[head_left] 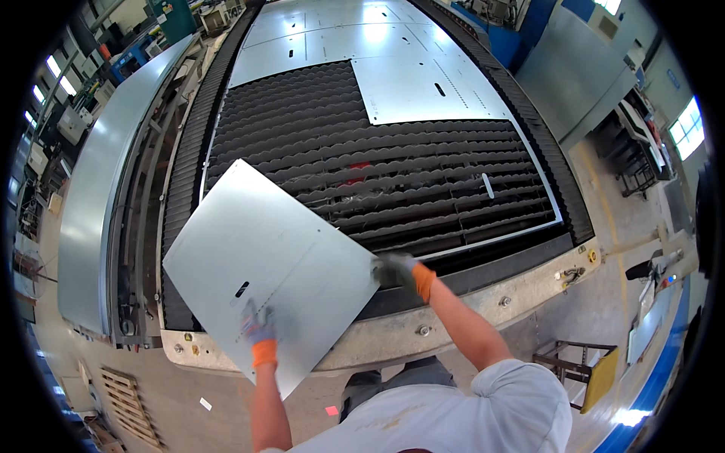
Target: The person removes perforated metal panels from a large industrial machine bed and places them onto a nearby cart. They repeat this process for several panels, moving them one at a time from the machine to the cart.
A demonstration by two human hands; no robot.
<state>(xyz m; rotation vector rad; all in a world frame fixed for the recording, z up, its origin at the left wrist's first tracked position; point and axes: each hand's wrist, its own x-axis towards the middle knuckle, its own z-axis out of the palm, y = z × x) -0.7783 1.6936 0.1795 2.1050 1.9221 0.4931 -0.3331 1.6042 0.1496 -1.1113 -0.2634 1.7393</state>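
A flat silvery metal sheet [257,241] with a small dark slot and a line of tiny holes lies tilted over the front left of a slatted cutting bed [302,162]. Its near corner sticks out past the bed's front edge. My right hand [395,270], in a dark glove with an orange cuff, grips the sheet at its right corner. Over the sheet's face, near the slot, is my left hand [259,323] in a grey glove with an orange cuff. Its fingers look stretched out, though motion smears them; whether it presses on the metal I cannot tell.
More cut sheet metal [423,87] covers the far bed. A small slotted offcut [488,186] rests on the wavy slats. Left of the bed stands a long stack of metal sheets [113,196]. A wooden pallet [130,404] and a yellow-topped stool [600,379] are on the floor.
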